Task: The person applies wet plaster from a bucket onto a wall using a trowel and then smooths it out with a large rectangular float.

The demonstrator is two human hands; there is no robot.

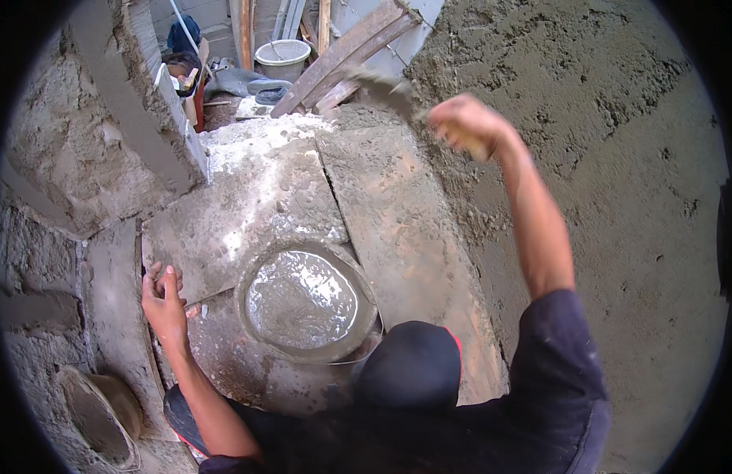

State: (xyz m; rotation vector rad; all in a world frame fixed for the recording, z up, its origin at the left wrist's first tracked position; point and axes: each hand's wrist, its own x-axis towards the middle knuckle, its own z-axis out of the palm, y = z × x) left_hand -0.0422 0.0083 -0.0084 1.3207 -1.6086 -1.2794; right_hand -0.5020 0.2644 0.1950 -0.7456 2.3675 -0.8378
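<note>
My right hand (475,126), smeared by motion, is raised beside the mortar-covered wall (611,237). It is closed around the yellowish handle of a trowel (387,88), whose blurred blade points left, close to the wall's edge. Nothing shows in my left hand (165,306), held with its fingers loosely bent and apart, to the left of a round basin (363,341). Wet grey mortar (299,304) with a shiny watery surface fills much of the basin, which sits in front of my knee (413,365).
Mortar-stained boards (397,213) lie under the basin. A bucket (119,399) tilts at lower left, below a rough wall (73,142). Farther off are a white bucket (283,59), leaning wooden beams (350,55) and dark footwear (269,88).
</note>
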